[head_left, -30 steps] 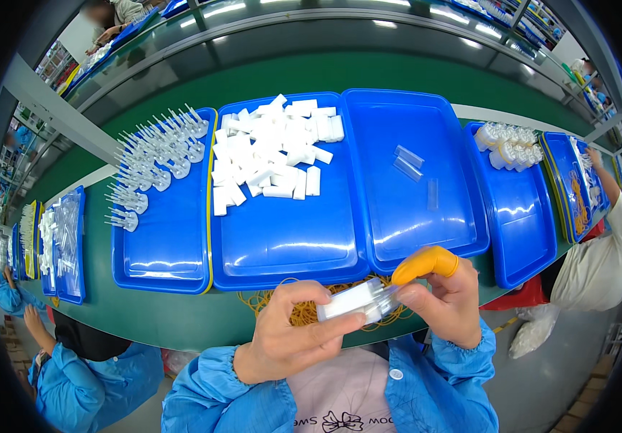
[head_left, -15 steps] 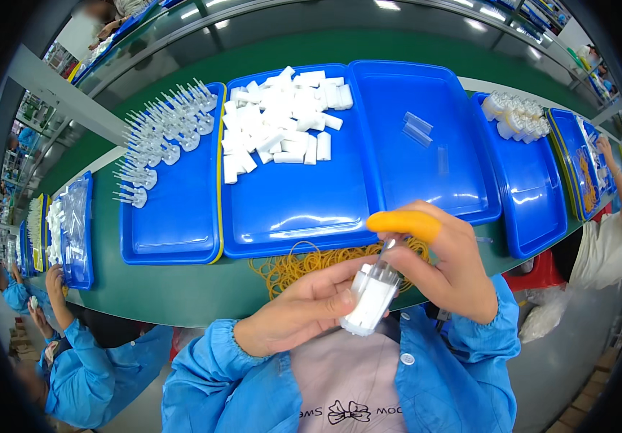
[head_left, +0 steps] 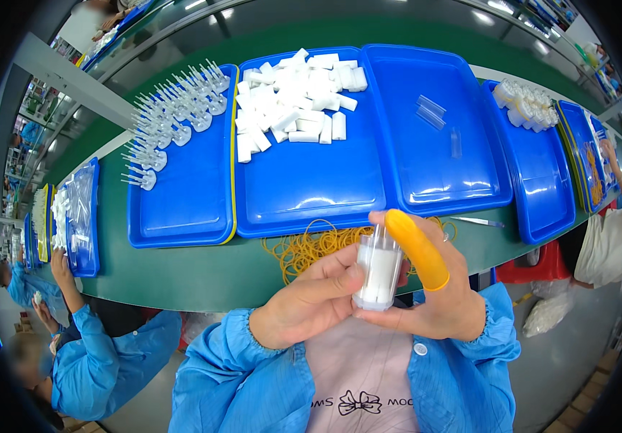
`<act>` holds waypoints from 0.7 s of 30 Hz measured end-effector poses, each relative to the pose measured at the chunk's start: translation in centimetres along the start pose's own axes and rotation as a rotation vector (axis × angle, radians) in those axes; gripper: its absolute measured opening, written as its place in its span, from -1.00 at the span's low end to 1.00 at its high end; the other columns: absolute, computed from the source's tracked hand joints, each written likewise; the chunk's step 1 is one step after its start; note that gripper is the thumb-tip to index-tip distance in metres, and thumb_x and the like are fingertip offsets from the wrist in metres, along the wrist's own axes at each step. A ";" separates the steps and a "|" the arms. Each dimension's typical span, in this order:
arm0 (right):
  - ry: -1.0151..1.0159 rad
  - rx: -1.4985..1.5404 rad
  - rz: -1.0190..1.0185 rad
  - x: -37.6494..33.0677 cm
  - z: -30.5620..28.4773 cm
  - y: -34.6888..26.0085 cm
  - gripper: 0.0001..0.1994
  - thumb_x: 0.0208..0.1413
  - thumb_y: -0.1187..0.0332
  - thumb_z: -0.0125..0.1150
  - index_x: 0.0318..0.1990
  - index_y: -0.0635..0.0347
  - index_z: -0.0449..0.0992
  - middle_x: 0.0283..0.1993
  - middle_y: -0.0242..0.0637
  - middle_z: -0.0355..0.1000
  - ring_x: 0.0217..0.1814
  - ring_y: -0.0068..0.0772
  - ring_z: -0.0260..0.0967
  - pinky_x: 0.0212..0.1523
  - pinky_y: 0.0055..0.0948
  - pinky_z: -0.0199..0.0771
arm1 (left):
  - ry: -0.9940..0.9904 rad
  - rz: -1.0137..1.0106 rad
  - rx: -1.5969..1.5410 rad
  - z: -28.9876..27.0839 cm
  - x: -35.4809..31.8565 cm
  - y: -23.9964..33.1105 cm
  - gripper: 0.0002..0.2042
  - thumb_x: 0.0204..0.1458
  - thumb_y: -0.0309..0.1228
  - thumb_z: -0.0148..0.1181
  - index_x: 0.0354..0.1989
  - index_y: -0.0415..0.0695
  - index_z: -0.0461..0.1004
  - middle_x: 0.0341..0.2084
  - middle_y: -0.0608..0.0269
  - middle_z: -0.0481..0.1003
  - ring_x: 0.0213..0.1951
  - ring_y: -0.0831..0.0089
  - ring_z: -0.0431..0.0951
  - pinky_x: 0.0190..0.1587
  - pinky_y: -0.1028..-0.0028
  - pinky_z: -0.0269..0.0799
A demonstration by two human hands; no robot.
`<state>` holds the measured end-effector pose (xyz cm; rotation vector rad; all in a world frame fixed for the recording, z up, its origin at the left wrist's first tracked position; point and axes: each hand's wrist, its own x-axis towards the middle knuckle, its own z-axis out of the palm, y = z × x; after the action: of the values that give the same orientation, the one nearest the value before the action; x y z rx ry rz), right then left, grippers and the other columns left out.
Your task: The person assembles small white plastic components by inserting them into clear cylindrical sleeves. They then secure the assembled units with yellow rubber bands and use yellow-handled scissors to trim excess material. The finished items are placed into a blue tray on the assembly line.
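Between my two hands stands a clear plastic tube assembly (head_left: 378, 278) with white cylinders inside, nearly upright. My left hand (head_left: 309, 302) is closed round its left side, thumb against the clear wall. With a yellow finger cot (head_left: 420, 254) on the index finger, my right hand (head_left: 440, 307) spans it: that fingertip is at the top and the thumb is under the base. Just beyond my hands lies a heap of yellow rubber bands (head_left: 311, 249) on the green table.
A blue tray (head_left: 303, 209) holds many white cylinders (head_left: 293, 105). The left tray (head_left: 181, 216) has clear stemmed parts (head_left: 170, 119); another tray (head_left: 455, 180) has a few clear tubes (head_left: 431, 112). Banded white pieces (head_left: 526, 105) fill the far right tray's back. A co-worker (head_left: 109, 353) sits at left.
The tube assembly has turned from tilted to nearly upright. My right hand moved from gripping its upper part to spanning top and base. The view has shifted slightly.
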<state>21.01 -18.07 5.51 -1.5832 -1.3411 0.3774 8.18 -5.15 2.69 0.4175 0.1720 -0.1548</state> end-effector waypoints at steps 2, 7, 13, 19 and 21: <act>-0.066 -0.187 -0.101 0.5 -0.3 -0.3 -0.32 -0.38 0.30 0.45 0.05 0.25 0.38 0.09 -0.18 0.29 0.10 -0.15 0.28 0.22 -0.04 0.09 | -0.027 0.025 -0.045 0.1 0.0 0.0 -0.39 0.13 -0.10 0.04 0.23 -0.22 0.05 0.05 0.09 0.29 0.10 0.33 0.33 0.15 0.36 0.25; -0.131 -0.300 -0.203 0.8 0.6 -0.1 -0.38 -0.37 0.18 0.48 -0.03 0.13 0.45 0.05 -0.21 0.36 0.15 -0.18 0.27 0.27 0.04 -0.06 | 0.000 0.000 -0.012 -0.8 0.0 0.0 -0.38 0.09 -0.04 0.07 0.19 -0.20 0.09 -0.03 0.08 0.35 -0.03 0.29 0.42 0.03 0.33 0.36; -0.048 0.012 -0.096 2.4 -0.5 0.4 -0.28 -0.29 0.20 0.45 0.12 0.20 0.33 0.25 -0.04 0.12 0.23 0.02 0.15 0.24 -0.16 0.06 | 0.025 0.346 -0.030 -2.0 -1.1 1.1 -0.32 0.00 -0.08 0.21 0.22 -0.13 0.09 -0.34 0.28 0.36 -0.38 0.46 0.41 -0.41 0.46 0.40; -0.070 -0.110 0.044 4.2 2.2 4.9 -0.73 -0.16 0.33 0.34 -0.26 0.23 0.52 -0.09 -0.23 0.40 0.03 -0.13 0.27 -0.06 -0.20 0.29 | 0.363 0.714 0.059 -4.3 -3.7 4.3 -0.47 -0.06 -0.11 0.28 0.01 -0.15 0.30 -0.26 0.23 0.41 -0.33 0.42 0.41 -0.36 0.48 0.37; -0.065 -0.342 -0.056 4.9 4.4 5.5 -0.78 -0.15 0.32 0.32 -0.35 0.22 0.52 -0.14 -0.25 0.39 -0.03 -0.15 0.27 -0.05 -0.20 0.24 | 0.397 0.778 0.265 -5.2 -4.4 4.3 -0.50 -0.05 -0.14 0.28 -0.02 -0.16 0.31 -0.31 0.21 0.42 -0.32 0.40 0.43 -0.34 0.46 0.38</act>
<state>22.44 -11.18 0.65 -1.8199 -1.5584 0.1715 3.96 1.39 0.57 0.7489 0.3677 0.6818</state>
